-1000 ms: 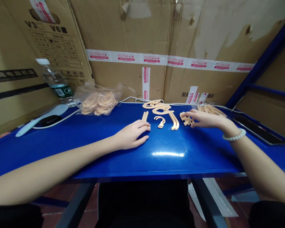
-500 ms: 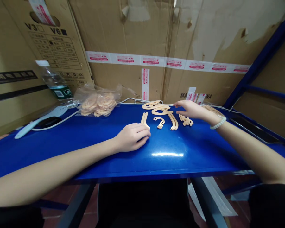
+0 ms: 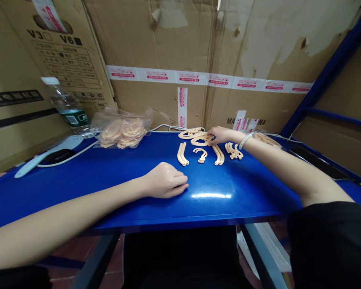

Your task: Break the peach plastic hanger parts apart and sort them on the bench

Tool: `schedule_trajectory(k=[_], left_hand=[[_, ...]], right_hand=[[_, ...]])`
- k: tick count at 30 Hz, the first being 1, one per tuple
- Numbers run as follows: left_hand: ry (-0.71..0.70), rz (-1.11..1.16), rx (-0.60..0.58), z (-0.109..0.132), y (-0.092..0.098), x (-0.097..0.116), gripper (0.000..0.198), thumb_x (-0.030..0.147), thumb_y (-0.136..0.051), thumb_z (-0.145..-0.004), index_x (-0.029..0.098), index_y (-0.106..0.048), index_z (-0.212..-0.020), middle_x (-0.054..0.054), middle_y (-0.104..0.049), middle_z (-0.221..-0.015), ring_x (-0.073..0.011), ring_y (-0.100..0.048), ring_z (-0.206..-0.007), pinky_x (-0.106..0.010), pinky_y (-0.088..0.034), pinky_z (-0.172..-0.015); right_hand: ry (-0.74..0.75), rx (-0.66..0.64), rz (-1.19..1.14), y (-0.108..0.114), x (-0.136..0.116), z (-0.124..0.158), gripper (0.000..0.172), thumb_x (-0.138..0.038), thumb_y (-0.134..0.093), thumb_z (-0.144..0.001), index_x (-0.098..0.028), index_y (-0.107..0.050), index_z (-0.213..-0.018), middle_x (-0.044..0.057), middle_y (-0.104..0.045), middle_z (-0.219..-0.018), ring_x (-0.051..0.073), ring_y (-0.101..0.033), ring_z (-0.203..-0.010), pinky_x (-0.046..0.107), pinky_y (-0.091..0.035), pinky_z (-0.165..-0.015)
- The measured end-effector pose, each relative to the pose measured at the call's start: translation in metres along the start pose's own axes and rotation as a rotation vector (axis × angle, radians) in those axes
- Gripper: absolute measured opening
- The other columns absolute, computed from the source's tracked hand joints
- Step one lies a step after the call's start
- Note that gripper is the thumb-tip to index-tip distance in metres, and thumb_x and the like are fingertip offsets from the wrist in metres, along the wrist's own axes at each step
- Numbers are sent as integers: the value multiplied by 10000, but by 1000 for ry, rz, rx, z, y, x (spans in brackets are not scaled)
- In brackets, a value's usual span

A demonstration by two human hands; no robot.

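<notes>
My left hand [image 3: 165, 180] rests on the blue table, its fingers curled into a loose fist with nothing showing in it. Just beyond it lie two slim curved beige strips [image 3: 182, 154] side by side. My right hand [image 3: 221, 135] is at the right end of the flat beige oval rings [image 3: 198, 141], thumb and fingers apart over the edge; its fingertips partly cover that end. Between the strips is a beige hook-shaped piece [image 3: 202, 152]. More curved strips [image 3: 219, 155] lie below my right hand, and a small pile of hook pieces [image 3: 234, 151] sits under its wrist.
At the back left stand a clear bag of beige pieces [image 3: 123, 130] and a leaning water bottle [image 3: 69, 110]. A light-blue brush [image 3: 49, 154] and a black object [image 3: 58, 155] are farther left. A phone-like dark slab [image 3: 319, 162] lies right. Cardboard [image 3: 159, 104] walls the back.
My right hand has moved left and reached the oval rings. My left hand has drawn back slightly toward me and curled more, uncovering the left strips' near ends.
</notes>
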State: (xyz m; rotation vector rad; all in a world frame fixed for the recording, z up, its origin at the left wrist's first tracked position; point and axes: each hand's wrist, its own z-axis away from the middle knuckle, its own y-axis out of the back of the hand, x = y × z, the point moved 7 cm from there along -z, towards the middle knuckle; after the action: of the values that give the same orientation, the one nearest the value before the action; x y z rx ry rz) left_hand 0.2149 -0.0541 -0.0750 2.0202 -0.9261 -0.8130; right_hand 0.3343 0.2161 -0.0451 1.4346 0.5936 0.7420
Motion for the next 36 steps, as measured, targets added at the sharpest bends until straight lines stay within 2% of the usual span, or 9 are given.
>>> schedule_trajectory(k=[5,9,17,23,27,30,31,33,36], left_hand=[[1,11,-3,0,0,0,342,252,-443,-1028,201,-470,-691,17,-571,-590,-122,-517,-491,-314,-287,-501],[5,5,6,-1,0,0,347,253,-445,-1028,201,-467,-687,15,-577,-592,-124,-521,-493,-321,-291,-506],[9,-7,-8,0,-2,-1,332,258,-448,-1026,202,-477,-700,13,-577,-604,-127,-531,-505,-319,-289,-497],[3,-17,9,0,-2,-1,336,256,-454,-1020,200,-474,-689,13,-577,-595,-123,-524,-503,-317,-288,-500],[30,17,43,0,0,-2,323,252,-475,-1011,198,-475,-692,21,-575,-589,-118,-520,-490,-305,-287,-499],[167,152,87,0,4,-9,137,259,-501,-1000,198,-569,-898,50,-595,-624,-105,-536,-494,-264,-346,-514],[241,218,114,0,7,-12,91,260,-512,-993,196,-575,-1011,53,-623,-676,-94,-538,-496,-246,-377,-528],[411,355,192,1,12,-20,215,259,-536,-976,194,-533,-1180,19,-686,-866,-71,-542,-511,-225,-428,-550],[632,524,306,3,16,-28,348,268,-584,-945,196,-494,-1274,-92,-646,-1227,-60,-591,-582,-216,-458,-530]], right_hand=[[-43,-23,-47,-4,0,-10,338,-366,-817,-778,-145,-732,-1019,127,-743,-1025,284,-688,-916,346,-495,-755],[-59,-26,-121,-5,2,-12,290,-311,-836,-748,-162,-708,-962,103,-744,-994,254,-683,-885,318,-492,-731],[-81,105,-293,0,6,-10,425,-234,-842,-688,-149,-662,-1064,97,-724,-1019,263,-664,-937,334,-514,-777],[-92,194,-477,14,5,3,117,-247,-700,-868,-163,-637,-921,62,-707,-852,218,-680,-819,304,-568,-684],[-81,269,-686,27,-2,33,154,-294,-706,-893,-180,-605,-917,55,-682,-804,199,-673,-748,288,-571,-593],[-39,287,-880,39,-15,72,238,-370,-752,-865,-187,-619,-940,44,-664,-771,185,-660,-683,263,-517,-506],[-18,270,-887,43,-23,87,277,-414,-757,-866,-189,-631,-966,40,-664,-778,175,-653,-666,259,-509,-502],[18,250,-862,50,-39,116,344,-488,-764,-855,-189,-647,-977,25,-652,-748,152,-619,-602,252,-479,-476],[72,176,-852,49,-68,147,369,-539,-735,-871,-192,-639,-949,-2,-623,-676,131,-568,-534,244,-430,-443]])
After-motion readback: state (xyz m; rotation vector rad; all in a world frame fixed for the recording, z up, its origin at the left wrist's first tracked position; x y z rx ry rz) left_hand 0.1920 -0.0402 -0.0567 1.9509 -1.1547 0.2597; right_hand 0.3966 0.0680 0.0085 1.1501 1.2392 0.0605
